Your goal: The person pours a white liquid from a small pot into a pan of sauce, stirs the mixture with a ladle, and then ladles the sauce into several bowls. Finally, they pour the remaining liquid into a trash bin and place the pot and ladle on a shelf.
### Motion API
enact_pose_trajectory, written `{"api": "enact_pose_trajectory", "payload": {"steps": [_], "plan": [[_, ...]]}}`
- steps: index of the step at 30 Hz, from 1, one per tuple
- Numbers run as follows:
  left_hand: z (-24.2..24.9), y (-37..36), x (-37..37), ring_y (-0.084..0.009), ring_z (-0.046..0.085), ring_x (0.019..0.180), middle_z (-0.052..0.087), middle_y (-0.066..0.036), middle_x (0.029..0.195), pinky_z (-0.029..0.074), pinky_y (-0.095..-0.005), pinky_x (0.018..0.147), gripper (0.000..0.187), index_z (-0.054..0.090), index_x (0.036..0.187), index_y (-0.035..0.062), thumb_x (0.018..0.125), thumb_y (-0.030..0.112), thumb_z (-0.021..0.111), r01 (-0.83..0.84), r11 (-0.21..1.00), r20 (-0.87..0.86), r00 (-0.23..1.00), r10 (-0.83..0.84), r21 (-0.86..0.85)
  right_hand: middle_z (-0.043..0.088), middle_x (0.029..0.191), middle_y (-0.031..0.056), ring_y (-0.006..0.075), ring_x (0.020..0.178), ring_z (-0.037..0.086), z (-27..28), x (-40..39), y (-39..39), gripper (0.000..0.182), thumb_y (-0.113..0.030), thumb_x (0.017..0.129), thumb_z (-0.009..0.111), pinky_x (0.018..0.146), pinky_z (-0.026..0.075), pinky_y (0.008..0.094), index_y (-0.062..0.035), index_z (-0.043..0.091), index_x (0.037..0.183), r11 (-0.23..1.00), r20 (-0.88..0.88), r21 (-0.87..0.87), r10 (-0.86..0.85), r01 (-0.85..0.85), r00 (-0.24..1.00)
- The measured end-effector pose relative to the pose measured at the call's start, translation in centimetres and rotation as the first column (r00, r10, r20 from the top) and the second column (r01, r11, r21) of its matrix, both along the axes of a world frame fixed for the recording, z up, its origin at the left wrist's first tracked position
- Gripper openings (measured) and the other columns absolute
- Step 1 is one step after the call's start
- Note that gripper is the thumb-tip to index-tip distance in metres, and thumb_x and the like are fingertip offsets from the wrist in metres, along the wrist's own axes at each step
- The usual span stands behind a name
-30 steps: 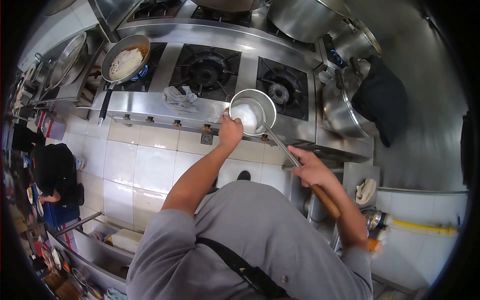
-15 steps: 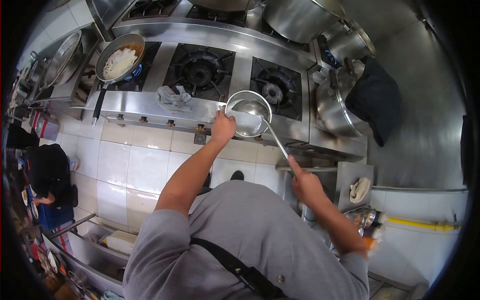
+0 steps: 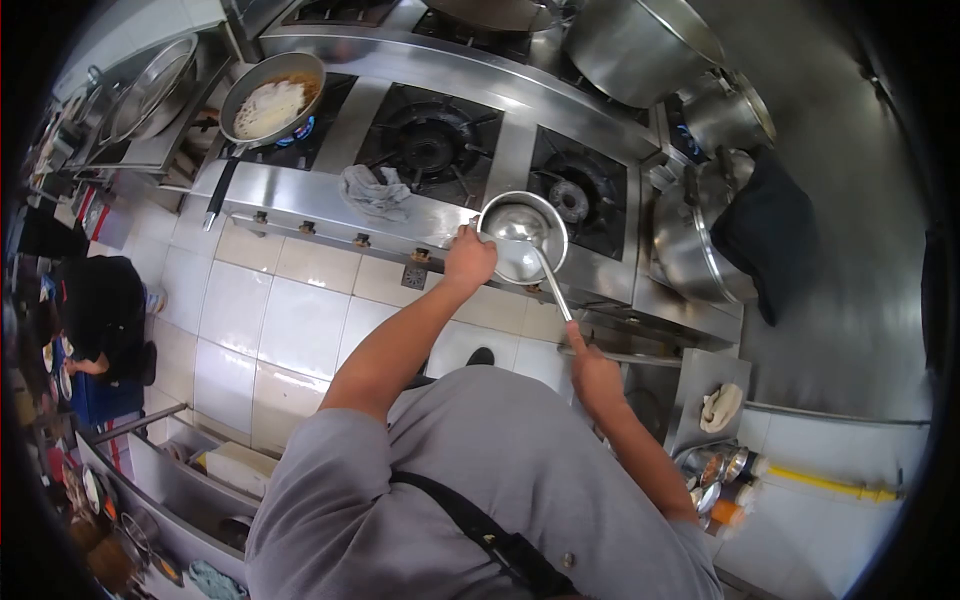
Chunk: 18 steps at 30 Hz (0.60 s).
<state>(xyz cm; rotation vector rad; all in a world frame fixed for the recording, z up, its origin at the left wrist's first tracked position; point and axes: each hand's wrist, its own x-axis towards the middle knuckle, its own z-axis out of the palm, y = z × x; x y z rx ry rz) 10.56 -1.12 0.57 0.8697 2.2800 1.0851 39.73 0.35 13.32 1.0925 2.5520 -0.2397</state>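
Note:
My left hand [image 3: 470,257] grips the left edge of a round metal pot [image 3: 562,236] at the front edge of the stove. In my right hand [image 3: 597,382] is the long metal handle of a ladle [image 3: 557,288], index finger stretched along it. The ladle's head is down inside the pot, and glare hides its exact outline and how much liquid is there. Left of the pot, a crumpled grey cloth [image 3: 375,192] lies on the stove's front ledge.
A frying pan [image 3: 272,107] with white and brown food sits over a blue flame at the left. Large pots [image 3: 640,50] stand at the back right, with a black cloth [image 3: 765,230] over one. Another person [image 3: 100,310] works at far left.
The view has shifted, so the stove appears further right and lower. My right hand has come closer to the pot, and the ladle handle looks shorter and steeper. My left hand keeps its grip.

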Motion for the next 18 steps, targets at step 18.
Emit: {"api": "enact_pose_trajectory", "payload": {"steps": [18], "plan": [[0.5,0.1,0.7,-0.0414,0.058,0.11,0.056,-0.021,0.123,0.05,-0.0525,0.092,0.045,0.051,0.125,0.0003,0.085,0.021,0.054,-0.091,0.995,-0.001,0.996,0.091,0.027,0.057,0.133,0.0276,0.0372,0.122,0.058,7.0,-2.1,1.8,0.068,0.001,0.081,0.053,0.103,0.043,0.0333,-0.0075,0.042,0.147,0.941,-0.33,-0.328,-0.199,0.086,0.923]]}}
